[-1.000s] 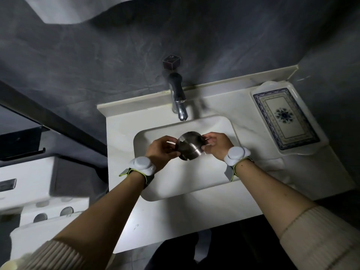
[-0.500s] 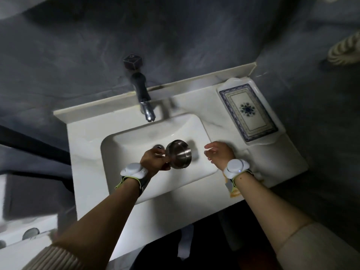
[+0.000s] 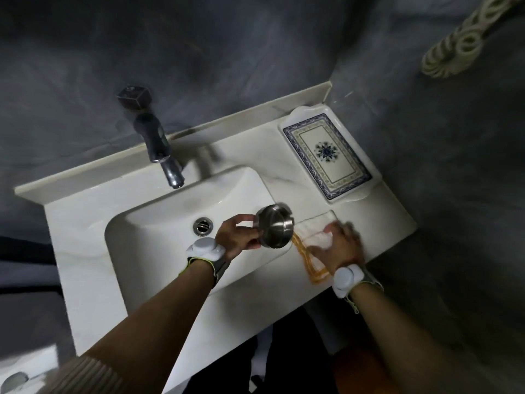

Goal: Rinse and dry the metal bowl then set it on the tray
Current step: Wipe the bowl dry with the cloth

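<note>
My left hand [image 3: 237,234] grips the small metal bowl [image 3: 275,226] by its rim and holds it tilted, underside toward me, above the right edge of the white sink [image 3: 159,223]. To its right my right hand [image 3: 339,244] lies blurred on a white cloth with orange stripes [image 3: 309,241] spread on the counter; its fingers touch the cloth, and I cannot tell whether they pinch it. The white tray with the blue patterned border [image 3: 326,156] sits at the counter's back right corner with nothing on it.
A chrome faucet [image 3: 160,150] stands behind the basin, with no water visible. The drain [image 3: 203,225] sits mid-basin. Dark grey walls close in behind and to the right. A coiled white cord [image 3: 460,44] hangs at the upper right.
My right hand let go of the bowl and moved right, down onto the cloth. My left hand alone now holds the bowl and has carried it toward the sink's right edge.
</note>
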Available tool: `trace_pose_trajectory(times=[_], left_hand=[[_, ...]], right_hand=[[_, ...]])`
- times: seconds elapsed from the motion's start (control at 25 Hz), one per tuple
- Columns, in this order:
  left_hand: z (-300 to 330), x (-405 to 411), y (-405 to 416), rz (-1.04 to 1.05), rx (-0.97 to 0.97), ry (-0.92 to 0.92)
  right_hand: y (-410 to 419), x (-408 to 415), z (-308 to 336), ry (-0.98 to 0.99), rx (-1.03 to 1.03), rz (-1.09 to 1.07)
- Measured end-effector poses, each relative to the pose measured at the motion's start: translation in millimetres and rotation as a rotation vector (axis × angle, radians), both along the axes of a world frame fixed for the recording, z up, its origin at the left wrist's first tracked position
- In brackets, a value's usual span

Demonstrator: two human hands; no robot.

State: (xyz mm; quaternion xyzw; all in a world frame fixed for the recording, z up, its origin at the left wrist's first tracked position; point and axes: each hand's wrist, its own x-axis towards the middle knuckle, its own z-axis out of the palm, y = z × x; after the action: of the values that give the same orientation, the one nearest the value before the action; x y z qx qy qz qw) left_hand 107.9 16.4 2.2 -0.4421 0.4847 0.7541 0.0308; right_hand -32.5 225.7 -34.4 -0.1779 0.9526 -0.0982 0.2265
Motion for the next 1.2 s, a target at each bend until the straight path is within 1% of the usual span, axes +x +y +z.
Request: trace_pose_trajectory(times=[0.08,0.24,0.44,0.6,0.76,0.84,0.96,1.08,1.2], left_hand=[[0.4,-1.3,-1.4,0.003,0.009,0.004],[-4.5,2.9,-5.1,0.023,0.015,0.004],[-5.7,12.7,-9.8,0.079,0.018,0.017],[-6.4,23.2,-22.6,0.147,0.0,0.023],[-3.0,37.1,-31.6,0.246,0.031,0.071],[1.1,44.1,-34.3,0.263,0.044,0.109],[5.1,57.8,-40.9,0.201,0.024,0.191],[3.5,71.3,-47.6,0.228,0.036,0.236],[0.7,76.1,-50.4,0.299,0.057,0.233]], right_hand=[[2.5,-2.6,-3.4,0.039,0.028,0.06],[7.8,-5.7,-6.0,0.089,-0.135,0.121],[-2.6,-15.4,4.6,0.061,-0.219,0.143],[-48.9,-19.7,31.6,0.084,-0.36,0.216],[-113.2,2.3,56.8,0.009,-0.495,0.361],[-136.4,16.5,63.5,-0.018,-0.492,0.495],[-162.4,32.7,67.2,-0.085,-0.405,0.699],[-182.1,44.0,66.7,-0.112,-0.38,0.807],[-196.3,50.7,64.3,-0.062,-0.404,0.915]])
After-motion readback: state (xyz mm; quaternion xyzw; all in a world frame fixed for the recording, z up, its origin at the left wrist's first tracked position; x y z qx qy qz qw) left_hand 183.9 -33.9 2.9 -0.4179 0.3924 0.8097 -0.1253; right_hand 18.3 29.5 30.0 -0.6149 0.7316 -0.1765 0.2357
